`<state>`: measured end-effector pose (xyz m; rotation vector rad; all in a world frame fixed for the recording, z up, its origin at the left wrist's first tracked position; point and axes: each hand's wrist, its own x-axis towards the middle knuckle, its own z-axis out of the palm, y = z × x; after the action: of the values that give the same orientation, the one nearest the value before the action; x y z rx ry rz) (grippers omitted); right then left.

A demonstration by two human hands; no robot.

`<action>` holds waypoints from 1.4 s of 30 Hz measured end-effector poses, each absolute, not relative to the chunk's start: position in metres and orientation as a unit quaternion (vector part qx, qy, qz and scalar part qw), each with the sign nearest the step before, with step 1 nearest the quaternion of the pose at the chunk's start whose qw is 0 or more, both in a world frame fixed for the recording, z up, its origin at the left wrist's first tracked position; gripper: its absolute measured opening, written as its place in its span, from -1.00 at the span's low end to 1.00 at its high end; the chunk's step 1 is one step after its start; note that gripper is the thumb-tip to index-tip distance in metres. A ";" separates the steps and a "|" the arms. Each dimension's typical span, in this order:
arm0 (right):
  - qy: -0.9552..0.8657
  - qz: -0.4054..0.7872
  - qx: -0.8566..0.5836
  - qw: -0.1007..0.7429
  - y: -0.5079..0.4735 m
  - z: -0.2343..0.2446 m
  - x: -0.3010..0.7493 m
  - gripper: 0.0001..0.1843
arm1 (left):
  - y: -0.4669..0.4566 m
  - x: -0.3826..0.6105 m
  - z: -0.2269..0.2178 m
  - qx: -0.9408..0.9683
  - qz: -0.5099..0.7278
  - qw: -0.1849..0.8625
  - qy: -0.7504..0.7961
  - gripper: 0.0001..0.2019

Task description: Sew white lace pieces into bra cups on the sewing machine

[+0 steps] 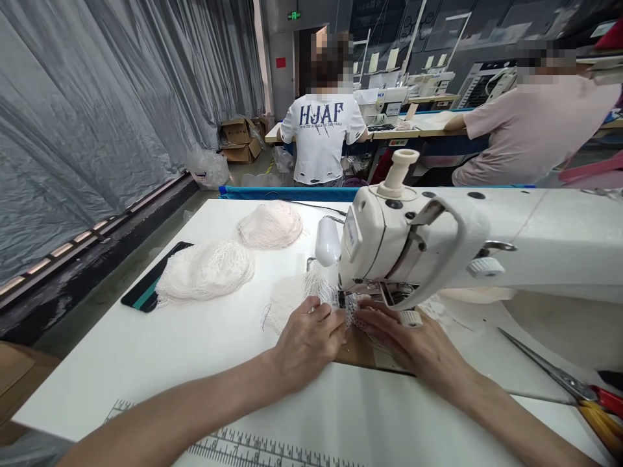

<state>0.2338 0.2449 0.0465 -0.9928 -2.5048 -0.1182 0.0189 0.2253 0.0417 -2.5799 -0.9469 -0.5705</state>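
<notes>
A white sewing machine stands across the table, its needle area just in front of my hands. White lace fabric lies under the presser foot and spreads to the left. My left hand pinches the lace edge left of the needle, fingers curled together. On the other side, my right hand rests on the lace with its fingers stretched out, partly hidden by the machine head. Left of the machine lie a heap of white lace pieces and a stack of pale pink cup-shaped pieces.
Scissors with red and yellow handles lie at the right. A printed ruler scale runs along the front of the white table. A dark flat object sits partly under the lace heap. Two people sit at machines beyond.
</notes>
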 end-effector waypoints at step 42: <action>-0.915 0.082 -0.322 0.228 0.249 0.042 0.242 -0.68 | 0.234 0.009 0.055 -0.937 -0.178 0.085 -0.290 -0.83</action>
<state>0.2421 0.2490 0.0417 -0.8859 -2.5204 0.2267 0.0090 0.2339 0.0553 -2.7931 -0.8650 -0.5298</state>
